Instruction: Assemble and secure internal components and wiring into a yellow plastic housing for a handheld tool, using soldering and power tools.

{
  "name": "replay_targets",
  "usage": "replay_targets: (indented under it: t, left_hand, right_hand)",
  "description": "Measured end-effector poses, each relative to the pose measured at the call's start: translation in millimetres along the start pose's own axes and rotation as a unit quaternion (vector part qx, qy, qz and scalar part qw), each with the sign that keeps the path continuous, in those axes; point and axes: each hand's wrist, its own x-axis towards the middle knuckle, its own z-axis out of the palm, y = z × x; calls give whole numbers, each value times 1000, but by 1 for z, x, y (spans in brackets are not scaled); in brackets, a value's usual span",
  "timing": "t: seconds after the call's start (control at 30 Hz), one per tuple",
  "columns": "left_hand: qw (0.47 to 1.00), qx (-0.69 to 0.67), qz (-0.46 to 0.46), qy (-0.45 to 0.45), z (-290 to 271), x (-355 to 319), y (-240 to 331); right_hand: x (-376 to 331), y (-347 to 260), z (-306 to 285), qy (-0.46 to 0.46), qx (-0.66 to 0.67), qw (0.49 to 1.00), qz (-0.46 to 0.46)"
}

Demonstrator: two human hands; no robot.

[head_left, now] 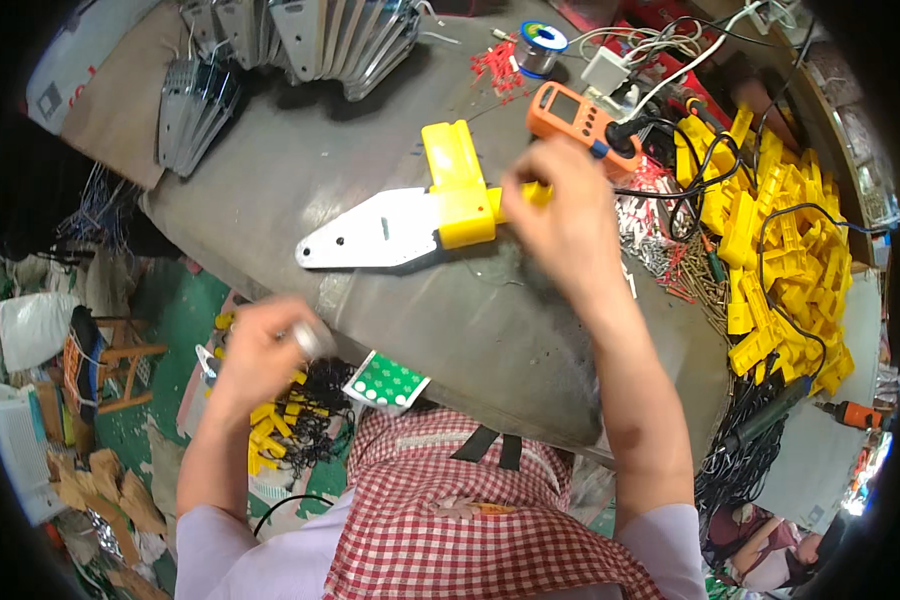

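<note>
On the grey table lies a flat white metal plate [370,235] with holes, tapering to the left. Its wider end is set in a yellow plastic part [465,215], and a yellow block [452,152] stands out behind it. Above the part's narrow right end is my right hand [565,215], fingers curled and blurred; I cannot tell whether it grips the yellow plastic. My left hand [260,350] is off the table's front left edge, also smeared, its fingers closed around a small whitish round thing [313,338] too blurred to name.
An orange multimeter [575,120], a solder spool [542,48] and red-tipped small parts [497,68] sit at the back. Yellow plastic parts [790,260] are heaped right, crossed by black cables. Metal plates [335,40] stand back left. A green dotted packet [387,382] lies at the front edge.
</note>
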Motion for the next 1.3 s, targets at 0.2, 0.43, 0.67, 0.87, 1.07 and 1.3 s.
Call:
replay_targets:
  t: [0.2, 0.43, 0.67, 0.87, 1.07, 1.3]
  left_hand:
    - [957, 189, 171, 139, 25, 73, 27]
    - [950, 173, 182, 183, 6, 90, 3]
    - [764, 241, 60, 595, -160, 130, -90]
    - [834, 75, 23, 546, -192, 128, -120]
    - [934, 103, 282, 195, 12, 68, 25]
    - [890, 185, 412, 68, 83, 118, 126]
  right_hand:
    - [22, 33, 14, -175, 99, 978, 45]
    - [50, 103, -86, -129, -218, 965, 73]
    - [59, 103, -79, -126, -201, 971, 29]
    - [49, 105, -77, -99, -187, 977, 39]
    - [43, 111, -77, -128, -212, 968, 47]
    - [40, 106, -69, -79, -262, 962, 15]
